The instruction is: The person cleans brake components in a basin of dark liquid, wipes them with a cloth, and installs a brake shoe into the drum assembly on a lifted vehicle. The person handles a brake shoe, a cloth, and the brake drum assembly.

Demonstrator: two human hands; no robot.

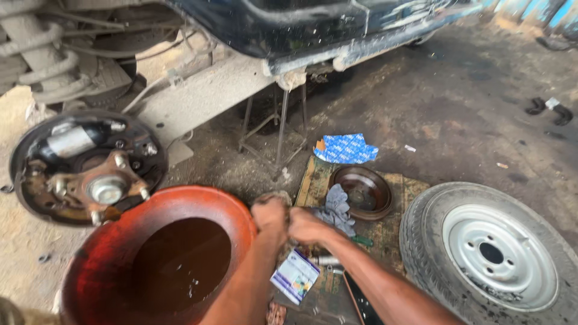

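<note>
From the head camera, a crumpled blue-and-white paper package (345,148) lies on the oily ground at the far edge of a worn woven mat (409,183), just past a rusty brown brake drum (362,191) resting open side up. A small flat box (294,275), white with blue and a patch of colour, sits tilted on the mat below the hands. Both hands meet just past the rim of a large orange plastic basin (114,253) holding dark brown liquid. The left hand (270,215) is closed in a fist around something grimy that motion blur keeps unclear; the right hand (306,225) is clenched too, right against it, and what it grips cannot be told. A grey rag (335,209) lies bunched just beyond the knuckles, touching the drum. To the left, the bare wheel hub (90,174) shows rusted studs, a dark round backing plate and a dusty metal cylinder. At right a removed wheel (490,253) lies flat, its worn rubber tyre around a pale steel rim. A thin metal stand (274,135) props the dark car body (301,24).
</note>
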